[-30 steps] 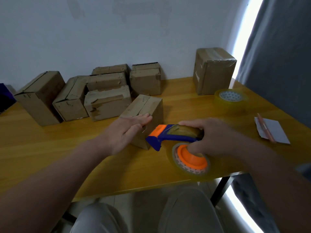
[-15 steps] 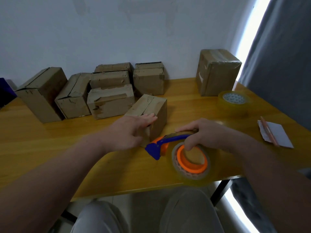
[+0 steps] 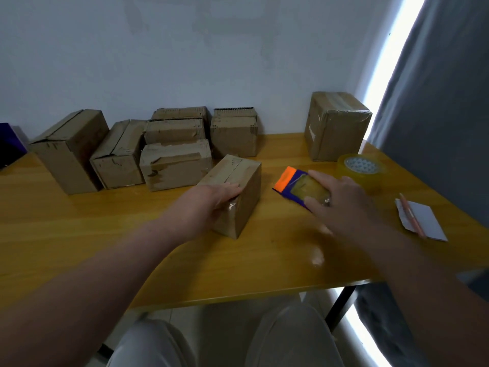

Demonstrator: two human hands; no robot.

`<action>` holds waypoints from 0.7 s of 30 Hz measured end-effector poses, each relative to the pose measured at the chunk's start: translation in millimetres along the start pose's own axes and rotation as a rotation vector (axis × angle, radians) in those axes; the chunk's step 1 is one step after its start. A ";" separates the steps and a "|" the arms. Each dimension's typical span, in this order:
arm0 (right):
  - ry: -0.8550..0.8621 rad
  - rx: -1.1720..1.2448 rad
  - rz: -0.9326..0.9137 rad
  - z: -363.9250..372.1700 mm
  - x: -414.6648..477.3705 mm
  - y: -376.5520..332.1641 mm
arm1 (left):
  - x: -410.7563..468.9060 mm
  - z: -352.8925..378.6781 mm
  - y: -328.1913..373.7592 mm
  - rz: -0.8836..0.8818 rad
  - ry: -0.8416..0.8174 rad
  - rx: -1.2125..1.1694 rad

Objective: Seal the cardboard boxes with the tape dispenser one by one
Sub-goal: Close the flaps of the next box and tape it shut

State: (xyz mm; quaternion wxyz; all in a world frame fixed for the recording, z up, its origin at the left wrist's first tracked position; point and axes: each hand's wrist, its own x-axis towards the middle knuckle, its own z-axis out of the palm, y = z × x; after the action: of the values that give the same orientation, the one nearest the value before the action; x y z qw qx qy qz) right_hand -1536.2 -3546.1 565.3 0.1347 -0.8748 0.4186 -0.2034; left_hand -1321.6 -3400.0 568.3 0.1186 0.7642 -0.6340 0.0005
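One box under way, several more waiting.
Steadies front cardboard box [image 3: 247, 197], glossy with tape at its near end, under flat left hand [image 3: 211, 200]; grips tape dispenser [image 3: 293, 185] in right hand [image 3: 346, 205] just beside it; leaves row of boxes [image 3: 174, 165], seemingly untaped, along tabletop [image 3: 105, 234] rear.

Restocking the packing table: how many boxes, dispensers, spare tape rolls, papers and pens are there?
Cardboard boxes: 8 (rear stack hard to separate)
Tape dispenser: 1
Spare tape roll: 1
Paper sheet: 1
Pink pen: 1
Total: 12
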 end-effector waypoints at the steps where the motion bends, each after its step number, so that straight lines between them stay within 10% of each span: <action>1: 0.007 -0.059 0.000 6.0 -2.1 1.2 | -1.3 3.9 -2.9 0.012 0.044 -0.003; 14: -0.101 -0.295 -0.043 34.3 -13.6 2.1 | -7.9 -2.2 -2.1 0.096 0.342 0.067; 21: 0.042 0.093 -0.179 10.6 -4.0 -24.0 | 19.9 -70.6 3.7 -0.074 0.277 0.074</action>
State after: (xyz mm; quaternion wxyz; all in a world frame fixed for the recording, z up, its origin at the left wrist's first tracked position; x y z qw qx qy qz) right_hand -1517.3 -3527.6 564.7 0.1476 -0.8970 0.3318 -0.2520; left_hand -1310.7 -3407.1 640.6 0.1766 0.7834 -0.5826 0.1250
